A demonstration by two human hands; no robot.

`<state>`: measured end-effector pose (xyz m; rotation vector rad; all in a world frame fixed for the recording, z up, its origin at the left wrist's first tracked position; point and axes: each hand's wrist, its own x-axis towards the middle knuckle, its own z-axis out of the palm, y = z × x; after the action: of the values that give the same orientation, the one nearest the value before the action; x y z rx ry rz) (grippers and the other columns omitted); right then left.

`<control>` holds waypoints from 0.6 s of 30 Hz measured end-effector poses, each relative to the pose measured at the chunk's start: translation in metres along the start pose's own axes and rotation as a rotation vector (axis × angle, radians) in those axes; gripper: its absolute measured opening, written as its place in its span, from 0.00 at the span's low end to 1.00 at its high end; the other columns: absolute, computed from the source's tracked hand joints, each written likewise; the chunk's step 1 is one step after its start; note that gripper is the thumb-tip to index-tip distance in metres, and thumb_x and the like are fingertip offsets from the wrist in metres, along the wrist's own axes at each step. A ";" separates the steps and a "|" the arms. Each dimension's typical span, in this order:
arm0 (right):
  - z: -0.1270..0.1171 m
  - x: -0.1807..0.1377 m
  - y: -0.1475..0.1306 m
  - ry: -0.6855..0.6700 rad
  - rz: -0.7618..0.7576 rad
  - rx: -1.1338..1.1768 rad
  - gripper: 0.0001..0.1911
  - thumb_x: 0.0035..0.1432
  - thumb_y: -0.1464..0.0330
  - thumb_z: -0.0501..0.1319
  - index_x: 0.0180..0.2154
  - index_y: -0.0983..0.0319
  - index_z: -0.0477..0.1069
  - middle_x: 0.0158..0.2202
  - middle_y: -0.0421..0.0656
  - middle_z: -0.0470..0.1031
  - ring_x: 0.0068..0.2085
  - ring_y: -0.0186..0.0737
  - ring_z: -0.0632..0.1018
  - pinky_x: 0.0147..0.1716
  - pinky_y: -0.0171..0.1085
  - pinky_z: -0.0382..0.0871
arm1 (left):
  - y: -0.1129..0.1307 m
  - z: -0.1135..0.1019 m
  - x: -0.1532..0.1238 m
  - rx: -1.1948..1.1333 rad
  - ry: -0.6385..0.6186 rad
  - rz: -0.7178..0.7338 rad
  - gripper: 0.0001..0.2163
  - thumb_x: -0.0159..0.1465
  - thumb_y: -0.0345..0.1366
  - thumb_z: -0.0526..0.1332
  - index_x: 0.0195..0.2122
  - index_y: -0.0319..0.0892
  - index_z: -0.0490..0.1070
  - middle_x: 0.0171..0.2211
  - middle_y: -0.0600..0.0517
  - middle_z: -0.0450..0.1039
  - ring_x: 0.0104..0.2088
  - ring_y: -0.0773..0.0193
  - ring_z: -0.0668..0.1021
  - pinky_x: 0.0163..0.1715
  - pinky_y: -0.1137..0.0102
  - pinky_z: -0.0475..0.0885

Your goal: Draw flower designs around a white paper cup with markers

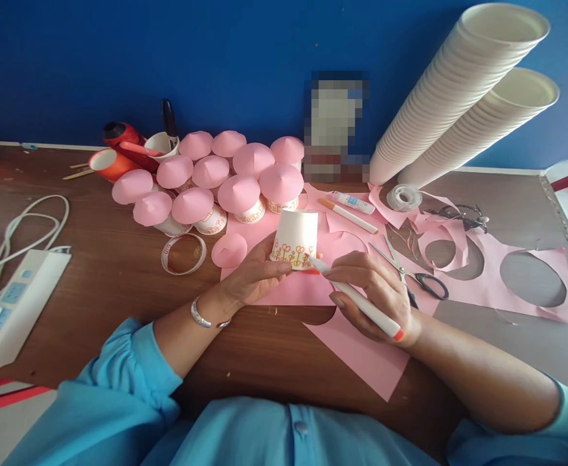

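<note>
A white paper cup [297, 230], held upside down, has red flowers and yellow-green stems drawn near its rim. My left hand [256, 272] is closed around the lower left side of this cup. Between the fingers of my right hand [372, 294] is a white marker with an orange end [367, 307]. The marker's tip is at the cup's lower right, by the drawn flowers; whether it touches is hard to tell. Beneath both hands lies pink paper [291, 294]. Just left of the cup is a small pink paper disc [229, 250].
Several decorated cups with pink cone tops [239, 194] stand behind my left hand. Scissors [405, 268], a second marker [349, 215], a glue bottle [354, 202] and clear tape [404, 197] lie right. Tall cup stacks [451, 97] lean at the wall. A power strip [21, 310] is left.
</note>
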<state>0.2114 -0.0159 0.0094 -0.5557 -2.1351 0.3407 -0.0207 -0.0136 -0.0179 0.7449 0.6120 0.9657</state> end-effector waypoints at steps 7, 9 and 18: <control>-0.001 0.000 0.000 0.002 0.013 -0.011 0.14 0.70 0.73 0.60 0.56 0.61 0.72 0.40 0.46 0.80 0.39 0.43 0.83 0.34 0.41 0.81 | -0.001 -0.002 -0.002 0.010 0.007 -0.011 0.22 0.59 0.39 0.75 0.55 0.44 0.77 0.49 0.45 0.84 0.54 0.46 0.84 0.59 0.52 0.75; -0.001 0.001 0.000 -0.006 0.007 -0.021 0.13 0.71 0.73 0.60 0.55 0.61 0.71 0.40 0.47 0.80 0.39 0.43 0.83 0.34 0.41 0.81 | -0.001 -0.002 -0.002 0.014 0.009 -0.012 0.22 0.59 0.39 0.75 0.54 0.44 0.77 0.49 0.45 0.84 0.54 0.46 0.84 0.59 0.52 0.75; -0.001 0.001 -0.001 0.005 0.007 -0.030 0.10 0.72 0.72 0.59 0.53 0.62 0.71 0.39 0.47 0.79 0.39 0.42 0.83 0.34 0.40 0.82 | 0.000 -0.001 -0.002 -0.002 -0.004 -0.002 0.21 0.60 0.38 0.75 0.54 0.44 0.78 0.48 0.46 0.84 0.54 0.48 0.84 0.58 0.55 0.76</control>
<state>0.2112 -0.0164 0.0113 -0.5803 -2.1367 0.3116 -0.0225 -0.0148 -0.0185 0.7435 0.6082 0.9627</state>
